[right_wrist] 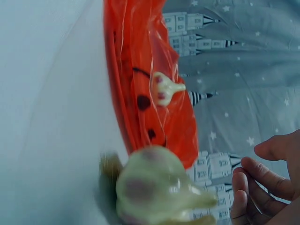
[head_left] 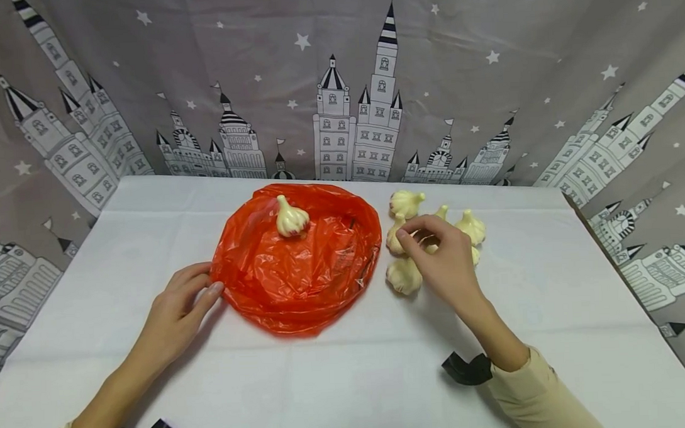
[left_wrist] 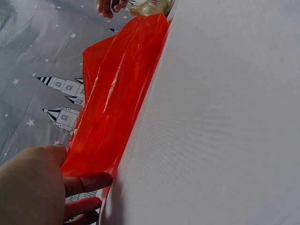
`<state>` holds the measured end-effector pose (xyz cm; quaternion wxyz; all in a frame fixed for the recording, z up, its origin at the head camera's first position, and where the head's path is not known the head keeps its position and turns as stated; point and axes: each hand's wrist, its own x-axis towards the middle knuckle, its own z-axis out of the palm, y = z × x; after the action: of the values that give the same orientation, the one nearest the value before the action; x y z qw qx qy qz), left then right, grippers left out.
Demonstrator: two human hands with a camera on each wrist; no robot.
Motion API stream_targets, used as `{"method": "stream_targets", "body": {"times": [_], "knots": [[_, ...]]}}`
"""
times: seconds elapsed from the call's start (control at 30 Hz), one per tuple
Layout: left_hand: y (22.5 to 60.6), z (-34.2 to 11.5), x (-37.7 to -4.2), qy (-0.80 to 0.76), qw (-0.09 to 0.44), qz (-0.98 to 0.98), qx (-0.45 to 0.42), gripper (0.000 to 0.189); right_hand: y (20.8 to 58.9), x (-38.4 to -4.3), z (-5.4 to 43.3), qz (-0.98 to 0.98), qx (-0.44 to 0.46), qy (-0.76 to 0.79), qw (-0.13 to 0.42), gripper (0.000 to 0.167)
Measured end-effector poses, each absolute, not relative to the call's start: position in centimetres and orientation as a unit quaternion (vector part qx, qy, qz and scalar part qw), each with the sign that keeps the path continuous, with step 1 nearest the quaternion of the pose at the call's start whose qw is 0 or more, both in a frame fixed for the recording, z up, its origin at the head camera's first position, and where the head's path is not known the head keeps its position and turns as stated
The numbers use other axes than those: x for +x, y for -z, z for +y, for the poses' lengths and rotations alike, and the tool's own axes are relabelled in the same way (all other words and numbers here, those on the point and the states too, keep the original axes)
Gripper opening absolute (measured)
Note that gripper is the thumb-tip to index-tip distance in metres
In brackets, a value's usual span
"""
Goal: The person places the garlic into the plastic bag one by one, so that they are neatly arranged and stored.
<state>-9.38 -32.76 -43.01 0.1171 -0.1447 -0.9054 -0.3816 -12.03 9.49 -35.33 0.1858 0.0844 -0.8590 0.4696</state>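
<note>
A red plastic bag (head_left: 301,316) sits on the table with its mouth spread wide, and one garlic bulb (head_left: 292,219) lies inside near the back. My left hand (head_left: 178,311) is at the bag's left rim; in the left wrist view its thumb and index finger pinch the edge of the red plastic. Over a cluster of several garlic bulbs (head_left: 404,276), right of the bag, hovers my right hand (head_left: 443,261). Its fingers are loosely bent with nothing between them, and it hides part of the cluster. One bulb (right_wrist: 152,185) looms large in the right wrist view, apart from the fingers.
A white cloth (head_left: 348,384) covers the table. Behind it hangs a grey curtain (head_left: 268,27) printed with castles and stars. The table's right edge (head_left: 610,258) runs diagonally beyond the bulbs. Black wrist mounts (head_left: 467,368) sit at both forearms.
</note>
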Motion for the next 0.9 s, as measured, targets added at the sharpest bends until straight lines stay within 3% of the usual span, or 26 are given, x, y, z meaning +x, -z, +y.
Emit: {"method": "stream_targets", "body": {"times": [0.43, 0.9], "knots": [[43.0, -32.9, -9.9, 0.382, 0.122, -0.903, -0.156, 0.015, 35.2, -10.3, 13.2, -0.876, 0.052, -0.428, 0.215, 0.008], [42.9, -33.1, -10.3, 0.391, 0.108, -0.901, -0.153, 0.016, 36.0, -10.8, 13.2, -0.894, 0.040, -0.399, 0.198, 0.009]]}}
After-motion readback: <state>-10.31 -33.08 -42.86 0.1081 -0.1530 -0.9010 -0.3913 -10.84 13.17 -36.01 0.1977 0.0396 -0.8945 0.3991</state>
